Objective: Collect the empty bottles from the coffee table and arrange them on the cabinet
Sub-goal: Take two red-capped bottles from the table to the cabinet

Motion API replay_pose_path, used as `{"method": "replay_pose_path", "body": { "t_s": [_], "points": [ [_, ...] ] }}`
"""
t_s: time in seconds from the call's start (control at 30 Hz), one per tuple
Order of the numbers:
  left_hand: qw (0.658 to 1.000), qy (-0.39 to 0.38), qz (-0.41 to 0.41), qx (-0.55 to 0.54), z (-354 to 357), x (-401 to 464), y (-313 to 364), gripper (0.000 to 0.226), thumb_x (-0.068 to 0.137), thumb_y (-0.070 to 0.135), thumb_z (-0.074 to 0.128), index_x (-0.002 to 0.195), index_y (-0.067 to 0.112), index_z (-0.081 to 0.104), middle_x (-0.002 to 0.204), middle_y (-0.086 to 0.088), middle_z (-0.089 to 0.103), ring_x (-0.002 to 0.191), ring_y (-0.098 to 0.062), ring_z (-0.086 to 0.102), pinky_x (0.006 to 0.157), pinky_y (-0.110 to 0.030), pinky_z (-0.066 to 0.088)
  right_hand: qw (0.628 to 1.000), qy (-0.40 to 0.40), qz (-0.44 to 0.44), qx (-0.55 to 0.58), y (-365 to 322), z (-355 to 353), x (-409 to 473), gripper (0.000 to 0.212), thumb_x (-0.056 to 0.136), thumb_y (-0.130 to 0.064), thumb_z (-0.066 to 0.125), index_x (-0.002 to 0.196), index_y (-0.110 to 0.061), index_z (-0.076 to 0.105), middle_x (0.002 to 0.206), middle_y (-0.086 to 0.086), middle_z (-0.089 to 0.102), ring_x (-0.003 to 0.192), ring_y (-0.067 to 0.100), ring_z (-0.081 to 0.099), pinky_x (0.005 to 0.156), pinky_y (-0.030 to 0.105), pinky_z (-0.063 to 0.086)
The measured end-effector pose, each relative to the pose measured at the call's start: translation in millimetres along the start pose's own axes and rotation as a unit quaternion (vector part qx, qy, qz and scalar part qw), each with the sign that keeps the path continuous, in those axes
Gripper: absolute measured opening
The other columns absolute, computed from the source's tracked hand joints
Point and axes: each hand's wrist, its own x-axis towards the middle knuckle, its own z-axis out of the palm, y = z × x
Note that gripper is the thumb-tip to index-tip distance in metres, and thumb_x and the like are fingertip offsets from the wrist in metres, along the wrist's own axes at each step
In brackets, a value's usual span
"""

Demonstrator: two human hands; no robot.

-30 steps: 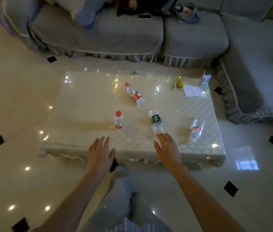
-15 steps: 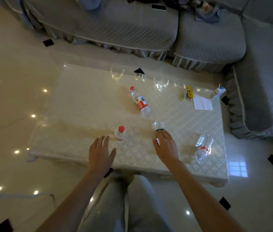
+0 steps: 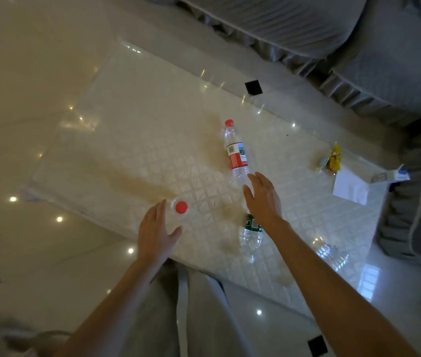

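Upright bottle: a small clear bottle with a red cap [image 3: 181, 207] stands near the front edge of the tabletop [image 3: 132, 161], seen from almost straight above.
Left hand: the left hand [image 3: 156, 231] is spread round this bottle, fingers on its far-left side and thumb on the near-right side; whether they already press on the plastic cannot be told, and the hand is not closed on it.
Red-label bottle: a longer bottle with a red and white label [image 3: 236, 153] lies on its side mid-table, cap pointing away from the person.
Right hand: the right hand [image 3: 263, 198] is flat and released, fingers straight, its tips at the base end of the lying bottle; it holds nothing.
Green-label bottle: a third bottle [image 3: 252, 233] lies under the right wrist, partly hidden by it.
Crushed bottle: a fourth, crumpled clear one [image 3: 331, 253] lies near the front right corner.
Other things: a yellow wrapper [image 3: 331, 159], a white paper [image 3: 349, 188] and a small carton [image 3: 391, 175] sit at the right end; a grey sofa [image 3: 358, 47] runs behind.
Step in hand: the collecting looks only just begun, both hands reaching and no bottle lifted; the cabinet is out of view.
Next move: likely closing the left fingers round the upright bottle without tipping it, while the right curls over the lying one, which may roll if nudged.
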Motion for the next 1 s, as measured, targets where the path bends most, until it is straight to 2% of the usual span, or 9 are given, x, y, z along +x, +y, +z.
{"method": "replay_pose_path", "body": {
  "t_s": [0.13, 0.23, 0.3, 0.4, 0.5, 0.63, 0.73, 0.9, 1.0],
  "points": [
    [0.994, 0.024, -0.047, -0.094, 34.3, 18.8, -3.5, 0.081, 0.073, 0.021, 0.078, 0.141, 0.007, 0.035, 0.139, -0.015, 0.044, 0.127, -0.031, 0.042, 0.102, -0.047, 0.041, 1.0, 0.0, -0.003, 0.015, 17.7, 25.6, 54.6, 0.047, 0.097, -0.029, 0.045, 0.14, -0.01, 0.038, 0.145, 0.014, 0.04, 0.132, 0.028, 0.038, 0.103, 0.04, 0.037],
    [0.989, 0.053, -0.028, -0.132, 60.5, 32.1, -6.2, 0.074, 0.067, 0.014, 0.081, 0.131, 0.004, 0.046, 0.13, -0.016, 0.051, 0.119, -0.031, 0.051, 0.094, -0.05, 0.047, 1.0, -0.012, 0.006, 0.02, 29.8, 51.5, 92.0, 0.051, 0.096, -0.03, 0.047, 0.14, -0.009, 0.034, 0.142, 0.014, 0.043, 0.127, 0.029, 0.043, 0.1, 0.041, 0.042],
    [0.985, 0.085, -0.019, -0.151, 71.6, 40.1, -8.8, 0.067, 0.069, 0.018, 0.081, 0.127, 0.005, 0.051, 0.126, -0.015, 0.054, 0.114, -0.031, 0.054, 0.09, -0.048, 0.051, 0.999, -0.004, 0.009, 0.034, 34.8, 65.9, 113.5, 0.052, 0.095, -0.032, 0.049, 0.139, -0.007, 0.036, 0.136, 0.015, 0.047, 0.12, 0.03, 0.049, 0.093, 0.041, 0.046],
    [0.978, 0.119, -0.004, -0.171, 83.1, 52.7, -13.6, 0.062, 0.074, 0.043, 0.067, 0.124, 0.009, 0.051, 0.122, -0.013, 0.058, 0.111, -0.026, 0.057, 0.092, -0.03, 0.046, 0.999, -0.002, 0.017, 0.041, 41.2, 85.0, 146.2, 0.056, 0.093, -0.038, 0.049, 0.139, -0.008, 0.035, 0.133, 0.015, 0.049, 0.115, 0.031, 0.051, 0.089, 0.041, 0.047],
    [0.972, 0.137, 0.018, -0.192, 90.3, 67.0, -15.6, 0.056, 0.074, 0.044, 0.067, 0.121, 0.017, 0.051, 0.122, -0.001, 0.056, 0.112, -0.013, 0.054, 0.097, -0.011, 0.035, 0.999, -0.023, 0.022, 0.035, 46.1, 103.3, 178.4, 0.064, 0.091, -0.037, 0.053, 0.143, -0.011, 0.028, 0.138, 0.014, 0.044, 0.119, 0.031, 0.047, 0.091, 0.042, 0.045],
    [0.964, 0.149, 0.037, -0.215, 93.1, 78.2, -15.8, 0.054, 0.073, 0.04, 0.072, 0.12, 0.021, 0.053, 0.12, 0.004, 0.058, 0.111, -0.009, 0.055, 0.096, -0.013, 0.039, 0.997, -0.028, 0.059, 0.033, 46.2, 119.2, 211.5, 0.077, 0.087, -0.043, 0.058, 0.145, -0.01, 0.02, 0.141, 0.014, 0.04, 0.121, 0.033, 0.047, 0.089, 0.043, 0.044],
    [0.963, 0.148, 0.043, -0.222, 91.0, 83.5, -14.1, 0.055, 0.071, 0.039, 0.073, 0.12, 0.024, 0.053, 0.118, 0.006, 0.059, 0.108, -0.009, 0.057, 0.093, -0.016, 0.043, 0.993, -0.019, 0.098, 0.063, 42.8, 126.7, 231.0, 0.079, 0.086, -0.042, 0.06, 0.145, -0.008, 0.019, 0.135, 0.017, 0.045, 0.117, 0.035, 0.05, 0.087, 0.041, 0.044],
    [0.961, 0.145, 0.057, -0.229, 92.3, 82.9, -19.2, 0.056, 0.07, 0.034, 0.078, 0.119, 0.02, 0.056, 0.118, 0.007, 0.059, 0.109, -0.008, 0.057, 0.094, -0.016, 0.042, 0.99, -0.01, 0.12, 0.076, 43.0, 129.1, 244.7, 0.075, 0.075, -0.042, 0.071, 0.132, -0.008, 0.036, 0.122, 0.015, 0.054, 0.106, 0.033, 0.057, 0.077, 0.036, 0.045],
    [0.96, 0.137, 0.044, -0.239, 91.2, 79.2, -22.1, 0.055, 0.07, 0.04, 0.076, 0.118, 0.021, 0.056, 0.119, 0.01, 0.059, 0.11, -0.005, 0.056, 0.096, -0.014, 0.039, 0.99, -0.004, 0.108, 0.086, 44.2, 124.7, 229.4, 0.075, 0.068, -0.036, 0.076, 0.129, -0.01, 0.041, 0.12, 0.013, 0.055, 0.103, 0.032, 0.057, 0.076, 0.034, 0.044]
  ]
}}
